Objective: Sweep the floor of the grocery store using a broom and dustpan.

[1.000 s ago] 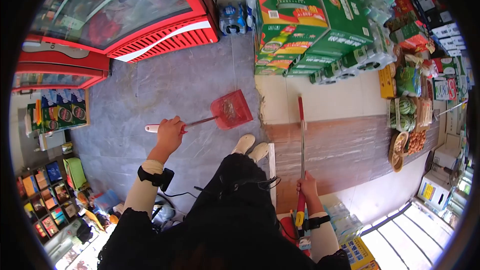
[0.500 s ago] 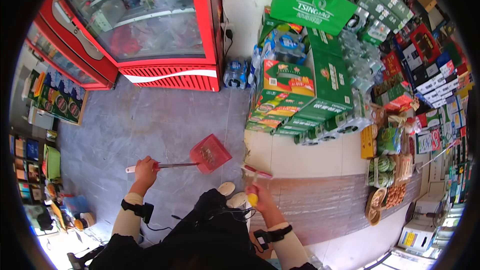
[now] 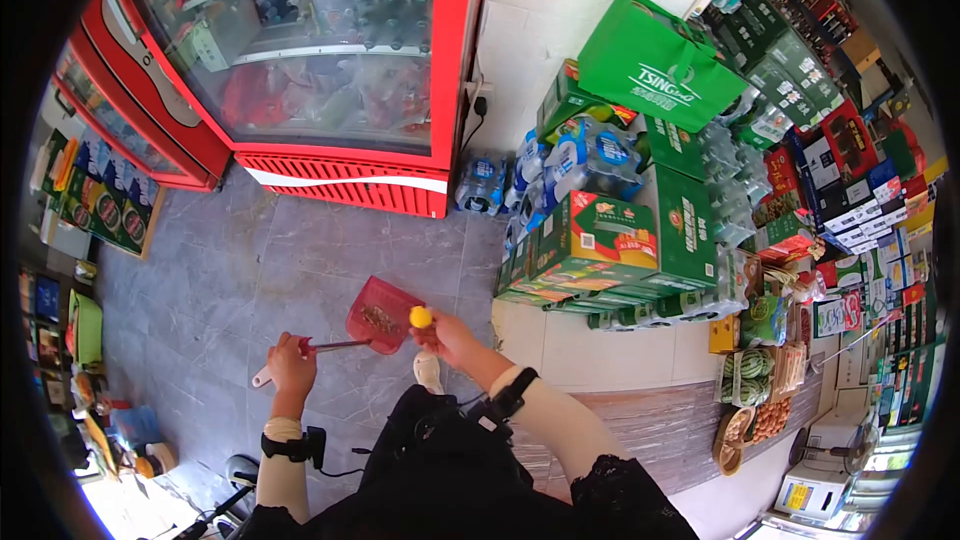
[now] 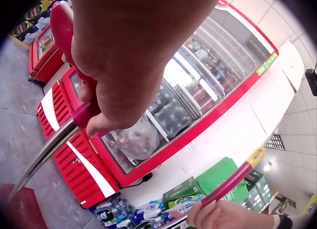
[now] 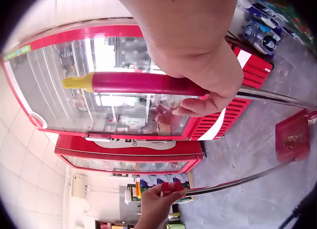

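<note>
My left hand [image 3: 292, 368] grips the long-handled red dustpan [image 3: 405, 298] by its handle, whose pale end sticks out behind the fist. The pan rests on the grey floor with loose debris [image 3: 378, 317] in it. My right hand [image 3: 452, 339] holds a broom by its dark red handle [image 5: 143, 83], the yellow tip [image 3: 421, 317] pointing up toward the head camera. In the right wrist view the broom's metal stick [image 5: 270, 97] runs down toward the pan, its lower end at the frame's edge. From the head, my right hand hides most of the broom.
Red glass-door fridges [image 3: 340, 185] stand ahead on the left. Stacked green drink cartons [image 3: 600, 250] and bottled water packs [image 3: 600, 155] fill the right, under a green bag [image 3: 655, 60]. Watermelons [image 3: 747, 365] and a basket [image 3: 733, 440] sit farther right. One shoe [image 3: 428, 372] is beside the pan.
My right hand has swung the broom from the right side across to the left, to the dustpan. The left hand still holds the dustpan handle. The head view has tilted up toward the fridges.
</note>
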